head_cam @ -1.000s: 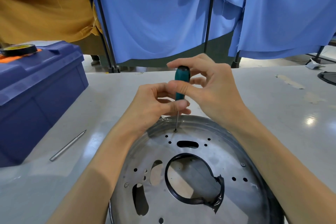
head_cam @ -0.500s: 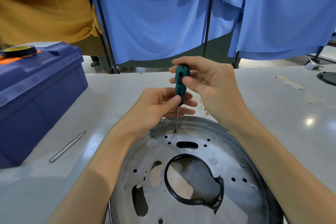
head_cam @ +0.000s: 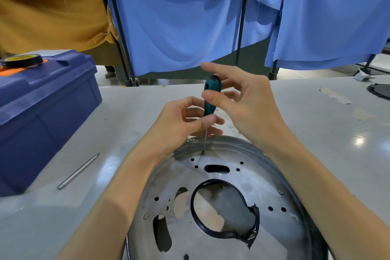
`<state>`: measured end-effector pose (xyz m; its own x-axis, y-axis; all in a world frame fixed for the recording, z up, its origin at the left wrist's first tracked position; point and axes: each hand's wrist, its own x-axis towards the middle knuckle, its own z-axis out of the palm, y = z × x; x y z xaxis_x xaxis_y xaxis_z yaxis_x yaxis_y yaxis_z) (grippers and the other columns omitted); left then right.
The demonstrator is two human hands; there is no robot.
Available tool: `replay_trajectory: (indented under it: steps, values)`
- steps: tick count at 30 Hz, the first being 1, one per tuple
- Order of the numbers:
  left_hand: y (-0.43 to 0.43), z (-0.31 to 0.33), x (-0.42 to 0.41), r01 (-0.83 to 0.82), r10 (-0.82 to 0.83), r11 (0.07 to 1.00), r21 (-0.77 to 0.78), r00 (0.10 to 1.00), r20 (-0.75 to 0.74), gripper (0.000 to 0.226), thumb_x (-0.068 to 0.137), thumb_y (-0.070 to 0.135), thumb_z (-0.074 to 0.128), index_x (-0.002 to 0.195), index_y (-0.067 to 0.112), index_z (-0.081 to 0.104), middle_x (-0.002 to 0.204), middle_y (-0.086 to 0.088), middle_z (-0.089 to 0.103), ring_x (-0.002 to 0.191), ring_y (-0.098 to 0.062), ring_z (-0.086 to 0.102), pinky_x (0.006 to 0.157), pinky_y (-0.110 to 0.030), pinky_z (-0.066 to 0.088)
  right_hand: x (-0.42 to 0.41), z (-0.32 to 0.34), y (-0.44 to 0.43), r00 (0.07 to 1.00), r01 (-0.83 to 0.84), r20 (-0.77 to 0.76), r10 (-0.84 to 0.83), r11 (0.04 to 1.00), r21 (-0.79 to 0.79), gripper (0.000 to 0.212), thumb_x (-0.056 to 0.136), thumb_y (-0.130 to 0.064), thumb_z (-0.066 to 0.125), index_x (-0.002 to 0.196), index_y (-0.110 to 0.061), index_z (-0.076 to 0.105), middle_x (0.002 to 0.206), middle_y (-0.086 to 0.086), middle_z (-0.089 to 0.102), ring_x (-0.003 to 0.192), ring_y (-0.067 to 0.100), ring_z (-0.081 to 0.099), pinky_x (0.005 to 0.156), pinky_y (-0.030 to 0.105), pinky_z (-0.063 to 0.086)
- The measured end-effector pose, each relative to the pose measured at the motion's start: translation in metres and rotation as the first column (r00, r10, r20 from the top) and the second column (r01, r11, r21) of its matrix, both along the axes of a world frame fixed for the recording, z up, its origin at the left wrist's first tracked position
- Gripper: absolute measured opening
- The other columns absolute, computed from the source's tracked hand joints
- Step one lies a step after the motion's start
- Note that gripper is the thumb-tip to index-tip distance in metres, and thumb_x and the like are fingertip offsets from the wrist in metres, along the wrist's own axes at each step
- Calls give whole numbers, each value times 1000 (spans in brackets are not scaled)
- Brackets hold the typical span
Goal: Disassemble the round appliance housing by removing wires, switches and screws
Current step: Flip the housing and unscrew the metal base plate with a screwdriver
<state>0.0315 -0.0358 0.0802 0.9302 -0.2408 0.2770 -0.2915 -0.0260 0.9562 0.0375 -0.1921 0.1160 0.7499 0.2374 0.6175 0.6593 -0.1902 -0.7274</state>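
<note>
Two hands, left hand (head_cam: 179, 124) below right hand (head_cam: 249, 107), pinch a screwdriver (head_cam: 211, 95) seated in the housing (head_cam: 263, 179)'s screw (head_cam: 203, 152); kept vertical, it shouldn't slip.

A: Hands?
B: Two: left hand (head_cam: 181, 126), right hand (head_cam: 242, 107).
A: Tools?
B: One screwdriver (head_cam: 211, 99), teal handle. One loose metal bit (head_cam: 78, 171) on the tabletop (head_cam: 316, 137).
A: Housing?
B: One round housing (head_cam: 280, 238). One black gasket (head_cam: 226, 235). Three screws seen: far screw (head_cam: 202, 152), right screw (head_cam: 281, 192), left screw (head_cam: 146, 216).
A: Anything else?
B: One blue toolbox (head_cam: 42, 116). One tape roll (head_cam: 21, 61). One dark round piece (head_cam: 379, 92), far right.
</note>
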Motion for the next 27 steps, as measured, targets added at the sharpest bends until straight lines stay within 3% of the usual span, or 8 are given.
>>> replay_trajectory:
  steps: [3, 7, 9, 12, 17, 21, 24, 27]
  values:
    - [0, -1, -1, 42, -41, 999, 18, 999, -14, 26, 97, 6, 49, 119, -1, 60, 103, -16, 73, 90, -30, 72, 82, -32, 58, 0, 0, -1, 993, -91, -63, 99, 989, 114, 35, 87, 5, 59, 111, -19, 66, 100, 3, 70, 90, 10, 67, 65, 12, 53]
    - [0, -1, 0, -24, 24, 1000, 10, 1000, 14, 27, 86, 4, 63, 112, -2, 61, 96, -15, 74, 83, -32, 73, 75, -31, 59, -1, 0, 1, 1000, -21, 2, 21, 1000, -9, 28, 81, -20, 73, 108, -26, 68, 105, -1, 63, 91, 6, 60, 77, 16, 52]
    - [-1, 0, -1, -9, 9, 1000, 3, 1000, 4, 29, 87, 8, 63, 115, 2, 60, 97, -16, 74, 84, -32, 73, 77, -32, 59, -1, 0, 1, 1000, -3, 7, 3, 1000, -16, 33, 80, -14, 73, 110, -27, 67, 102, -1, 64, 89, 7, 61, 76, 18, 53]
    - [-1, -1, -1, 22, -22, 999, 27, 1000, -3, 23, 97, 6, 49, 114, 0, 62, 101, -16, 73, 87, -30, 73, 79, -31, 58, -1, -1, 0, 992, -93, -70, 101, 990, 110, 35, 85, 4, 62, 110, -20, 68, 100, 5, 69, 89, 11, 66, 65, 14, 54]
    - [0, -1, 0, -40, 40, 998, 40, 999, 8, 23, 88, 2, 63, 109, -4, 61, 98, -17, 73, 82, -32, 73, 78, -34, 59, -1, 0, 0, 1000, -4, 8, 4, 1000, -5, 31, 78, -12, 74, 105, -27, 69, 100, -1, 64, 88, 7, 61, 80, 20, 53]
    - [0, -1, -1, 7, -7, 999, 39, 1000, -3, 22, 96, 8, 51, 112, -1, 62, 100, -14, 74, 86, -30, 73, 81, -33, 58, -1, 0, -2, 992, -98, -68, 106, 988, 115, 43, 82, 12, 59, 112, -17, 68, 99, 6, 69, 89, 12, 68, 68, 17, 55]
    - [0, -1, 0, -19, 18, 999, 41, 1000, 10, 20, 93, 3, 55, 111, -1, 63, 99, -16, 73, 84, -31, 73, 81, -34, 58, -2, 0, -1, 997, -76, -31, 77, 996, 55, 29, 82, -6, 69, 105, -22, 69, 102, 1, 67, 94, 7, 64, 77, 20, 54]
    - [0, -1, 1, -38, 37, 998, 43, 999, 30, 23, 87, 5, 64, 110, 1, 63, 97, -14, 73, 82, -32, 73, 79, -36, 59, -1, 0, 0, 1000, -7, 9, 8, 1000, -19, 35, 78, -13, 75, 108, -30, 68, 102, -1, 63, 90, 7, 61, 78, 16, 52]
